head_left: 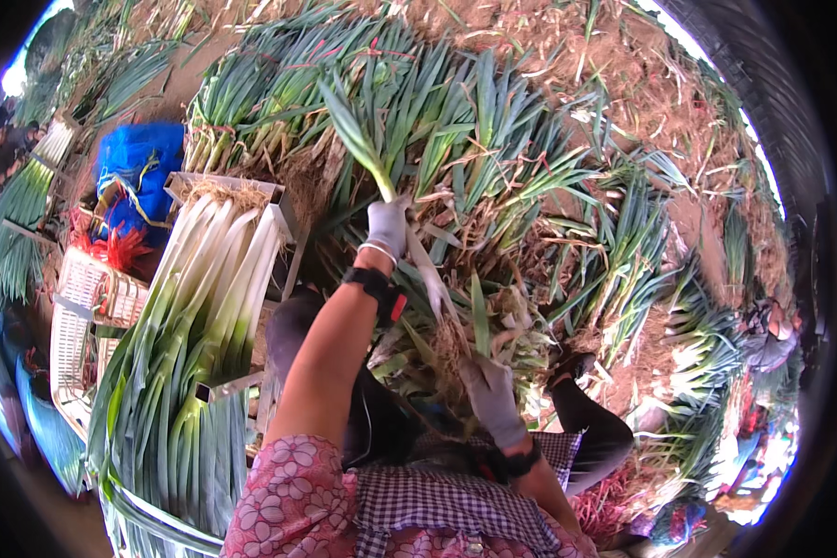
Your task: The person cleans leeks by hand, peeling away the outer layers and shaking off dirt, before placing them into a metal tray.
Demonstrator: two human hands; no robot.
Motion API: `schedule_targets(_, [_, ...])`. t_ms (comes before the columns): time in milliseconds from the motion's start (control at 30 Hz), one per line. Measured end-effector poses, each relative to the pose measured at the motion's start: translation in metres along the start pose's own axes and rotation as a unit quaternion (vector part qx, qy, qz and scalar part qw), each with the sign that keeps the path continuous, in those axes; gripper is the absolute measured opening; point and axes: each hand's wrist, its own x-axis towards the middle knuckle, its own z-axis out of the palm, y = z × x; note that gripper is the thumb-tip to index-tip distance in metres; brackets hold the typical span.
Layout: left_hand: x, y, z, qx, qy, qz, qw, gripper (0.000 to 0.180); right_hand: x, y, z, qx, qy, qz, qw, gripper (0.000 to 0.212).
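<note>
- Left hand point(388, 226), gloved: clamped round the shank of one leek point(428, 272), to the right of the metal rack point(234, 383); the leek's leaves point away from the wearer, its roots back toward the right hand.
- Right hand point(495, 398), also gloved: farther right of the rack, fingers together beside the roots (whether they grip anything, I cannot tell).
- Hard to make out: the right fingertips, lost among roots and leaf scraps; the shank inside the left fist; the people at both rims, small and blurred.
- Cut off: the leaf ends of the racked leeks point(186, 344), at the lower edge.
- Counted: two hands, one held leek, one rack, one blue bag point(142, 153) left of the rack's root end. The racked leeks overlap too much for a sure count, as does the leek heap point(279, 102) beyond the rack.
- Left of the rack: red twine point(116, 249) and white basketwork point(82, 288) (one basket at least).
</note>
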Motion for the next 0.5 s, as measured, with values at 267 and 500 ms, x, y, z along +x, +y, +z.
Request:
schedule_targets(267, [0.034,-0.028,-0.014,0.048,0.115,0.042,0.991,0.014,-0.067,0.003,-0.059,-0.057,-0.061,0.026,0.996,0.016])
schedule_targets(500, [0.009,-0.025,0.011,0.076,0.046,0.127,0.988,0.025,0.031,0.027,-0.086,-0.171,0.030,-0.047,0.984,0.036])
